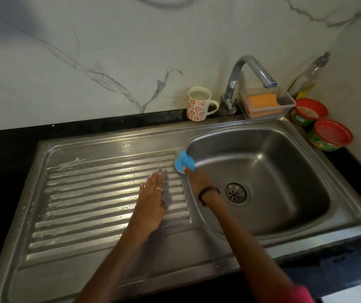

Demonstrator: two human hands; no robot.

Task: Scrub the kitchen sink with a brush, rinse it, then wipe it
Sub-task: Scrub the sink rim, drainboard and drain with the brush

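A steel sink has a deep bowl (pixel 284 171) on the right and a ribbed drainboard (pixel 87 193) on the left, streaked with soapy foam. My right hand (pixel 197 178) grips a round blue brush (pixel 183 164) and holds it on the ridge between drainboard and bowl, at the bowl's upper left rim. My left hand (pixel 151 204) lies flat, fingers straight, on the drainboard ribs just left of the brush. The drain strainer (pixel 236 193) sits in the bowl's floor.
A curved tap (pixel 249 73) reaches over the bowl's back edge. Behind the sink stand a flowered mug (pixel 198 103), a clear tray with an orange sponge (pixel 262 101), a soap bottle (pixel 310 75) and two red-lidded tubs (pixel 330 134). Black countertop (pixel 7 171) surrounds the sink.
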